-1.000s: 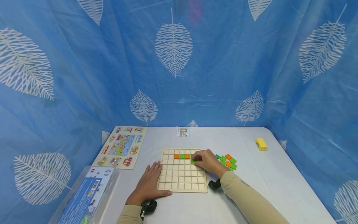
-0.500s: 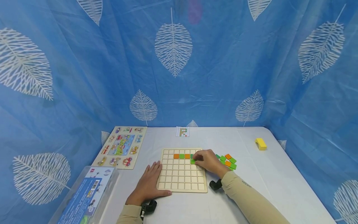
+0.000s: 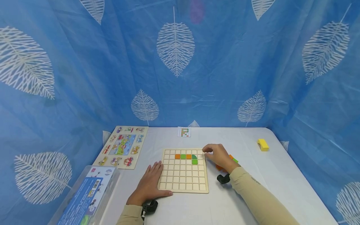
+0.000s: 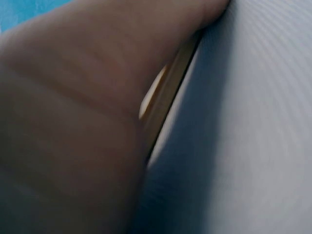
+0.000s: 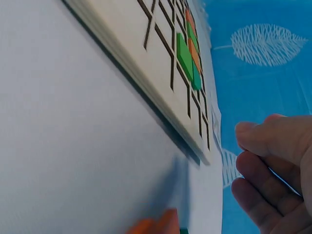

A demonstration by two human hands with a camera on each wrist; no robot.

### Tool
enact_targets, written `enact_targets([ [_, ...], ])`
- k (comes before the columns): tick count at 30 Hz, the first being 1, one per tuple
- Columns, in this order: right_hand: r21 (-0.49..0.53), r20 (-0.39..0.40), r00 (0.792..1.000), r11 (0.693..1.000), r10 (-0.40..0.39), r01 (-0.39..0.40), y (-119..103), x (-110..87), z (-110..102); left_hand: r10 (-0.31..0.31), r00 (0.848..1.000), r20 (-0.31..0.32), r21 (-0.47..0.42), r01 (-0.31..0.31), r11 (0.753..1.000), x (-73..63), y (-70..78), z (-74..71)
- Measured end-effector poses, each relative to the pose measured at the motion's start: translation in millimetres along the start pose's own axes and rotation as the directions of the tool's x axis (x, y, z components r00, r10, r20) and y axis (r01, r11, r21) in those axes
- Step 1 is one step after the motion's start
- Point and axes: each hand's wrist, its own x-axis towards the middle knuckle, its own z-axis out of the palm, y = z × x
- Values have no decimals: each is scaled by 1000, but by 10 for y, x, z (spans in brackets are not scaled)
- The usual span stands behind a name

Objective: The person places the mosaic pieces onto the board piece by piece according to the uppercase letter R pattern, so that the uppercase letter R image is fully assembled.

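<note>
Pale wooden board (image 3: 182,173), ruled into small square cells, lies flat on the white counter (image 3: 236,139), near the middle and back from the far edge. Second row from its far rim, left to right: orange tile (image 3: 177,156), green tile (image 3: 183,156), second orange tile (image 3: 188,156), dark green quarter-round (image 3: 194,157). A light green tile (image 3: 194,162) sits in the cell directly nearer than the quarter-round. Loose tiles (image 3: 220,168) lie toward the counter's right edge, partly hidden by the right hand (image 3: 219,156).

Right hand: raised over the board's right rim in the head view, fingers loosely bent and unladen. Left hand (image 3: 149,184): fingers straight at the board's left rim, thumb spread along the near rim.

Against half a second ago: right hand has shifted off the light green tile, toward the counter's right edge; the quarter-round's curve now shows. Left hand and board unchanged.

Writing: the plastic box (image 3: 110,183) by the counter's left edge bears a blue-and-white label (image 3: 81,200) with a barcode; print too small to read. The card (image 3: 184,132) at the far edge shows a grid of coloured squares. Lettering on the right sleeve (image 3: 253,187) is illegible.
</note>
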Motion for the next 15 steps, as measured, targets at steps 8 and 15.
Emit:
enact_targets([
  [8,-4,14,999,999,33,-33,151,-5,-217,8,1000,-7,-1,-8,1000,0,15,-5],
  [15,-2,24,997,997,75,-75,303,-10,-336,7,1000,-9,-14,-7,1000,-2,28,-23],
])
